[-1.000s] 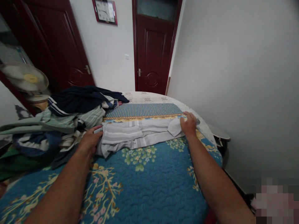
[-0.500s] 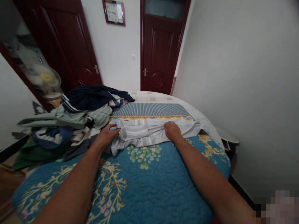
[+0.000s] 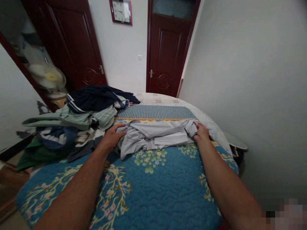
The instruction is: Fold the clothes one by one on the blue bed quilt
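A grey and white striped shirt [image 3: 153,135] lies in a long, narrow, rumpled strip across the blue floral quilt [image 3: 153,188]. My left hand [image 3: 114,135] grips its left end, near the collar, with the fingertips partly hidden by cloth. At the other end my right hand [image 3: 201,131] is closed on a bunched bit of the shirt, thumb and fingers pinching it. A plain pale panel of the cloth shows just left of that hand.
To the left is a heap of clothes, with a navy garment [image 3: 96,95] on top and a pale green striped one [image 3: 79,117] below. A white patterned cloth [image 3: 165,99] covers the far end. A fan [image 3: 49,76] stands far left, and a wall [image 3: 259,80] runs along the right.
My right hand has moved right along the shirt to its end and taken hold of cloth there. The upper layer now lies folded differently. My left hand stays at the left end.
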The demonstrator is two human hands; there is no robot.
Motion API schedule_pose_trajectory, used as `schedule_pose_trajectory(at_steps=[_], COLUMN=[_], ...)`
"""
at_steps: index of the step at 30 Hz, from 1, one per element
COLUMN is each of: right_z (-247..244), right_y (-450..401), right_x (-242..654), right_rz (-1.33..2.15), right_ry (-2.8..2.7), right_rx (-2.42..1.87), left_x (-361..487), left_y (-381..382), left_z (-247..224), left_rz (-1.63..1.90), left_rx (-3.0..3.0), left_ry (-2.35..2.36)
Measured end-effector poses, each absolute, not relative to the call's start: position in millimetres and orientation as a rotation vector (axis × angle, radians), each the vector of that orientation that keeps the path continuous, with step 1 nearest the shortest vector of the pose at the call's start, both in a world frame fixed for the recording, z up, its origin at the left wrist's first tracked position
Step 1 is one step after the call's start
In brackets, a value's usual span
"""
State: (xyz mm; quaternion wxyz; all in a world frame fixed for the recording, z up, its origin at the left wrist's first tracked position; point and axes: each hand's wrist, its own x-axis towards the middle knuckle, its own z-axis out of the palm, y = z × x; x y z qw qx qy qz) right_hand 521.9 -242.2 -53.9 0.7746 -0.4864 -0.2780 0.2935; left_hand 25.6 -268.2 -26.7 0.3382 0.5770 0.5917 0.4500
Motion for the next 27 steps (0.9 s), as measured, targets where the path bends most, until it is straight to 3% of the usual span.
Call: schedule_pose_trajectory(at_steps=[4,9,16,22,27], right_z=[-51.3,-41.8,-47.6,-55.8,-59.8], right_y=[-250.0,-271.9,-305.1,-295.2,-275.6], right_x=[514.3,485.8,421.9,400.9,425.0], right_rz=[0.466,-0.079,0.117,0.040,0.103], right_ry=[-0.737,-1.610,-2.396,-2.436,-1.794], right_rx=[-1.198,-1.353,-1.193,-1.388,-1.656], left_x=[25.3,19.2,21.1,20.2,13.5], left_y=[-265.2,-259.9,-281.5,-291.7,-291.5], left_z=[-30.9,-36.7,-21.6,-5.6,0.2], left_rz=[1.300,1.297,1.008,1.158,1.306], left_rx=[1.297,0.977,0.880,0.878,0.935], left_ry=[1.448,1.509,1.168,0.903,0.899])
